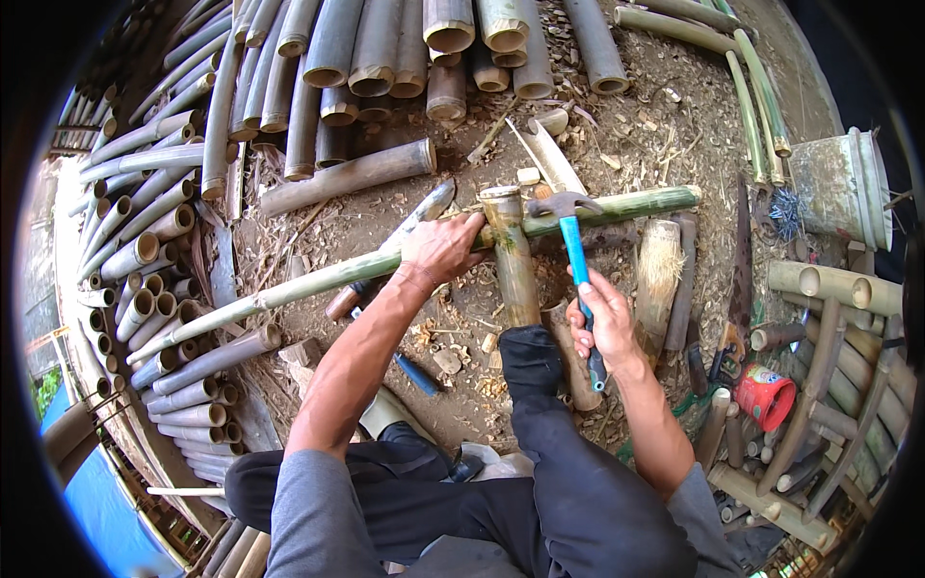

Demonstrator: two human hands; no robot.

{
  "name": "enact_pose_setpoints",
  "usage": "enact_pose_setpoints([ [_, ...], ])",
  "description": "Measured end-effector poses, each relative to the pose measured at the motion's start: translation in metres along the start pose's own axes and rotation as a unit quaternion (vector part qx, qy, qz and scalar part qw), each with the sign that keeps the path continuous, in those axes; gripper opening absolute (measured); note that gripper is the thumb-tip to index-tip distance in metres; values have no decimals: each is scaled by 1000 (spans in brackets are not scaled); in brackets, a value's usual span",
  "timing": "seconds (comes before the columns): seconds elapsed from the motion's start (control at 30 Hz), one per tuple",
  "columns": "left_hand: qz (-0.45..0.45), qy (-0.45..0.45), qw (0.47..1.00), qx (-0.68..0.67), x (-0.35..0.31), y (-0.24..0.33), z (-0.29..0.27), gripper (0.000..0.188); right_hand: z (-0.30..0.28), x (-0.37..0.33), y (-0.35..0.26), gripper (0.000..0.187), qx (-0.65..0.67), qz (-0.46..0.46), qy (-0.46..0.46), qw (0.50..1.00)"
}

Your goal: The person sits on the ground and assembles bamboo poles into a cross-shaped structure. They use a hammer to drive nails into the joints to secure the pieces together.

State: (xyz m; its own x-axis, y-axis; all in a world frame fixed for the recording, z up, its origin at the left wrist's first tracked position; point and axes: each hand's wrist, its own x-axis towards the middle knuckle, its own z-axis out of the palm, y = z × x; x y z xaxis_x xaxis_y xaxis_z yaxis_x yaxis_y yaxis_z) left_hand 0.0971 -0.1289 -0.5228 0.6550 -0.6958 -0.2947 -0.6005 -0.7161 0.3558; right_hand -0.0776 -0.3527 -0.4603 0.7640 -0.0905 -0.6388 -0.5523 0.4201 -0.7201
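A long green bamboo pole (328, 276) runs slantwise across the middle, its far end to the right. My left hand (443, 247) is closed round it. Just right of that hand a short bamboo tube (515, 270) crosses over the pole, its near end at my dark-covered foot (530, 361). In my right hand (607, 318) is a claw hammer (573, 246), gripped by its blue handle. The hammer's head appears over the pole, right of the tube; whether it touches the pole I cannot tell. A broad blade (424, 212) lies beyond my left hand.
Stacked bamboo tubes (376, 48) fill the far side and the left. A blue-handled tool (416, 374) lies near my legs. At right are a whitish bucket (833, 188), a red container (766, 397), a saw (727, 356) and a bamboo frame (829, 385). Wood chips litter the ground.
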Motion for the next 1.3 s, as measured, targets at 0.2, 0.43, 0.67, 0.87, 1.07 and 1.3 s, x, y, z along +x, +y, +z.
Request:
enact_pose_setpoints([
  [0.2, 12, -2, 1000, 8, 1, 1, -1, 60, 16, -22, 13, 43, -260, -193, 52, 945],
  [0.43, -76, 10, 997, -26, -1, 19, -12, 94, 27, -52, -4, 37, -409, -341, 69, 844],
  [0.67, -61, 61, 995, -40, -4, 21, -7, 93, 9, -24, 12, 28, -505, -224, 42, 832],
  [0.87, -48, 68, 996, -38, -7, 14, -3, 93, 23, -47, 10, 26, -246, -534, 41, 808],
  [1.07, -44, 79, 995, -32, 2, 16, -10, 91, 2, -26, 28, 21, -473, -205, 66, 855],
  [1.3, -42, 69, 996, -31, -5, 18, -3, 88, -14, -26, 48, 19, -457, -284, 52, 841],
])
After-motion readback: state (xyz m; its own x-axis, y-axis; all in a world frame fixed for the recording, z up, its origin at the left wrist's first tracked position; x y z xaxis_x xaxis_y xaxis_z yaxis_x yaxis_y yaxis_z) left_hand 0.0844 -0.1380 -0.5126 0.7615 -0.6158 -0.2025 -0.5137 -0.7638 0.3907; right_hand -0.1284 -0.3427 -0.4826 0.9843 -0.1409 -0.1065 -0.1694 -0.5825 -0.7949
